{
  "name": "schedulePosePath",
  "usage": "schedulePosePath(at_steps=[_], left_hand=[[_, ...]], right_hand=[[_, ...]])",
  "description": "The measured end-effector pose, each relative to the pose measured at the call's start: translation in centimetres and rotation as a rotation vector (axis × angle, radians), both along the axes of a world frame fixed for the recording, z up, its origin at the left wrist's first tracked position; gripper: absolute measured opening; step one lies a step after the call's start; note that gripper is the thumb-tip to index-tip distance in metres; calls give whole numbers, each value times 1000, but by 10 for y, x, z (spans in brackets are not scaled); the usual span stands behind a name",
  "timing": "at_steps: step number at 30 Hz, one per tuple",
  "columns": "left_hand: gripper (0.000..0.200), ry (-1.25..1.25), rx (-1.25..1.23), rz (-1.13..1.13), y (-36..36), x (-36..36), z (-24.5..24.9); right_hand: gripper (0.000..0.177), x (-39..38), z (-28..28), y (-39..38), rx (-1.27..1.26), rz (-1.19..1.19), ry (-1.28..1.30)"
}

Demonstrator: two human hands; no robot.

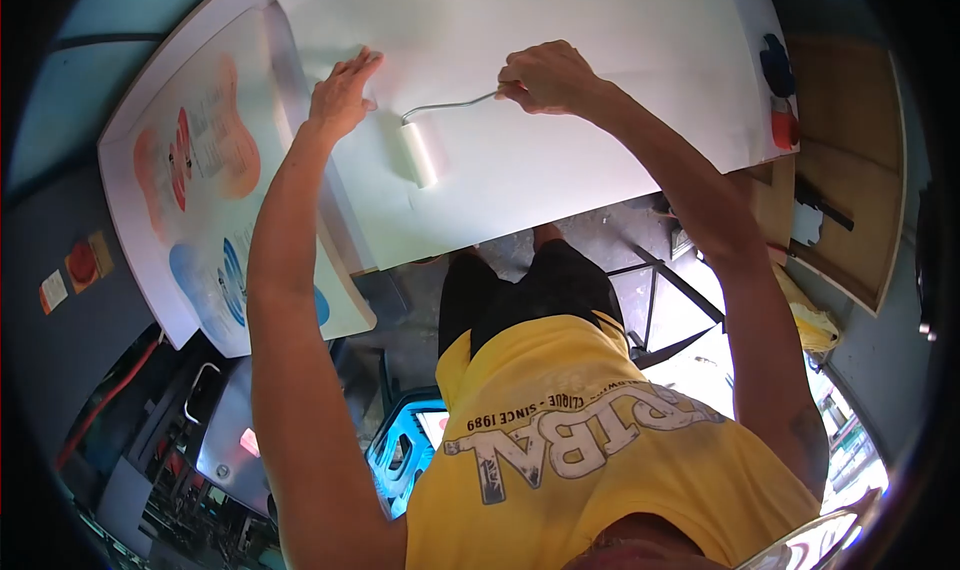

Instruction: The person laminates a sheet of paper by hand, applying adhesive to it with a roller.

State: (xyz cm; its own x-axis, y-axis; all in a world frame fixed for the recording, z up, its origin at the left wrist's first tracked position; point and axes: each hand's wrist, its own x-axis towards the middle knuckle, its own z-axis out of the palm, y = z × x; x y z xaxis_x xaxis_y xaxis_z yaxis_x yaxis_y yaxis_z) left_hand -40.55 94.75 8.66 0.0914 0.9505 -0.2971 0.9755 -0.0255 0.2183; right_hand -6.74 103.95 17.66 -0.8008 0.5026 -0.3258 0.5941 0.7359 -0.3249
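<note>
In my right hand (pixel 548 78) is a paint roller (pixel 420 155), its handle wrapped in my closed fingers. A thin bent metal rod runs left from that fist to the white roller sleeve, which lies over a large white sheet (pixel 480 170). My left hand (pixel 345 95) is to the left of the roller, low over the sheet, with its fingers stretched out and nothing in them. Left of my forearm lies a printed panel (pixel 215 170) with orange and blue shapes, partly hidden by the arm.
At the sheet's right end sit a dark blue object (pixel 776 66) and a red one (pixel 784 128). A wooden frame (pixel 845 170) stands beyond them. Below the table edge are a blue plastic stool (pixel 400 450) and a black metal stand (pixel 650 310).
</note>
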Motion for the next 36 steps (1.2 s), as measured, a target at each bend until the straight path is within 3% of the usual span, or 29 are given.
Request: schedulePosePath(at_steps=[3,7,10,13,18,20,22,24,28,30,32,33,36], left_hand=[[83,-30,69,-47,1,-11,-22],[85,-54,87,-50,0,-6,-13],[89,-90,83,-59,0,-7,-11],[91,-74,88,-81,1,-3,-4],[92,-20,40,-102,3,5,7],[93,-14,26,-104,5,8,10],[94,-15,51,-121,3,6,8],[96,-17,14,-93,4,8,9],[99,-73,-35,-6,5,11,21],[100,-107,-40,-31,4,8,24],[100,-176,28,-101,3,-6,14],[98,-190,94,-145,2,-8,13],[93,-304,200,-239,-1,-32,-16]], right_hand=[[22,28,3,15,55,36,-88],[19,142,2,58,233,67,-175],[15,259,0,96,204,-98,-32],[19,341,40,122,207,-142,-206],[23,463,94,129,218,-446,-344],[24,512,107,122,105,-627,-345],[24,554,124,95,158,-733,-297],[24,580,137,45,368,-761,-217],[30,575,131,-115,545,-1004,149],[30,529,144,-207,130,-1445,166],[34,490,124,-307,5,-1637,357],[35,470,86,-363,20,-1706,697],[40,348,104,-466,-208,-2003,962]])
